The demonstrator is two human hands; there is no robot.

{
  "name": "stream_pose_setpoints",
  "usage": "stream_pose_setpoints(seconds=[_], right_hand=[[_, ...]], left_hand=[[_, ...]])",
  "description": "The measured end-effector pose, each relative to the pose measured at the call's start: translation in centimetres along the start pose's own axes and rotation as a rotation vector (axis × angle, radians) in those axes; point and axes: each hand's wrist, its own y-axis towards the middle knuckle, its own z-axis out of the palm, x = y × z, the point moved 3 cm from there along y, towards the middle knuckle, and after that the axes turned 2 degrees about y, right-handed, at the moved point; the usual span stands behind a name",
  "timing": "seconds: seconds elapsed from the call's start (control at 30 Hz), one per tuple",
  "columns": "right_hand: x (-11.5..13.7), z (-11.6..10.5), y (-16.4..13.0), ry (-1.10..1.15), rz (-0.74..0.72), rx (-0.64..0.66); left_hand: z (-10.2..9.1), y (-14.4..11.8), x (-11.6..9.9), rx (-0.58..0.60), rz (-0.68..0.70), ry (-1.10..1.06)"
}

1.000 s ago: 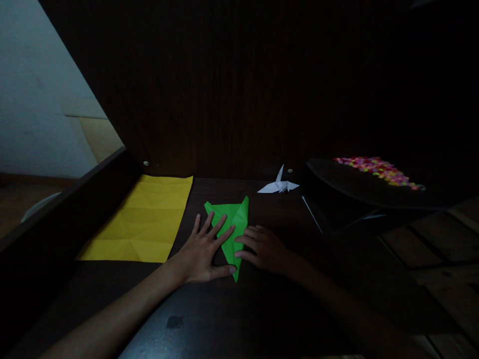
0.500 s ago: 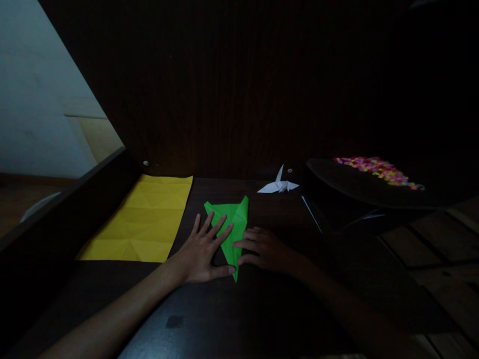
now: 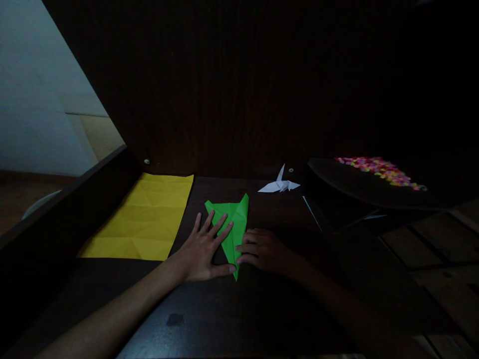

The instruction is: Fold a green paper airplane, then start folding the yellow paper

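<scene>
A folded piece of green paper (image 3: 240, 219) lies on the dark table, wide at the far end and narrowing to a point toward me. My left hand (image 3: 205, 252) rests flat across its left side, fingers spread, thumb near the pointed tip. At the paper's right edge is my right hand (image 3: 264, 252), its fingers bent and their tips touching the edge; whether it pinches the paper is hard to see in the dim light. Beyond the green paper sits a white folded paper crane (image 3: 279, 186).
A creased yellow sheet (image 3: 149, 217) lies left, beside a raised wooden side board (image 3: 67, 199). An upright dark panel (image 3: 224, 89) closes off the back. On the right stands a black object (image 3: 344, 187) with colourful pieces (image 3: 381, 168); a thin white strip (image 3: 312, 212) lies near it.
My right hand's fingers have drawn slightly to the right and curled a little more at the green paper's edge. My left hand stays flat in place.
</scene>
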Motion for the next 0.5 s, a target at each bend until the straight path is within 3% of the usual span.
stream_pose_setpoints(seconds=[0.5], right_hand=[[0.59, -0.69, 0.19, -0.001, 0.036, 0.071]], left_hand=[[0.13, -0.03, 0.06, -0.019, 0.007, 0.004]])
